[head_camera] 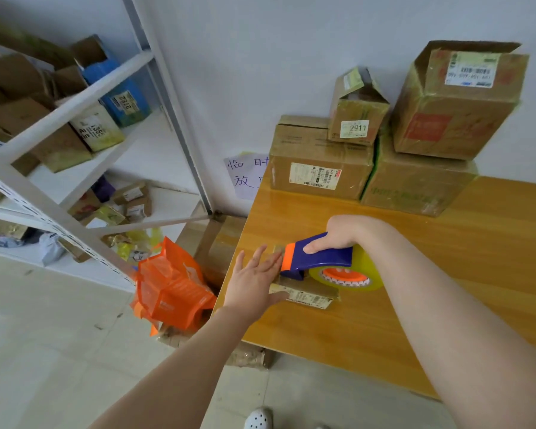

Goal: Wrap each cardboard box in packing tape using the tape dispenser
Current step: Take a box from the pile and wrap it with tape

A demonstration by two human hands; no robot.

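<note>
1. The small cardboard box (310,294) lies flat on the tabletop (446,274), close to its left edge and about midway between the far and the near edge. A white label shows on its near face.
2. The tape dispenser (319,258), blue with an orange front, rests on top of this box. Its roll of clear tape (358,281) reaches past the right end of the box.
3. The right hand (338,238) grips the handle of the tape dispenser from above, with the fingers curled round it.
4. The left hand (254,280) is at the left end of the small cardboard box. Its fingers are straight and a little spread, with the fingertips on the top just beside the orange front, and the thumb lies along the near face.
5. At the far edge of the tabletop, against the wall, stand four more boxes. The box marked 2911 (358,119) sits on a labelled box (319,174), and a large box (455,103) sits on a green-printed box (415,190).
6. On the floor, just beside the left edge of the tabletop, there is an orange bag (171,286). Further left stands a white shelf rack (75,97) with parcels on it
</note>
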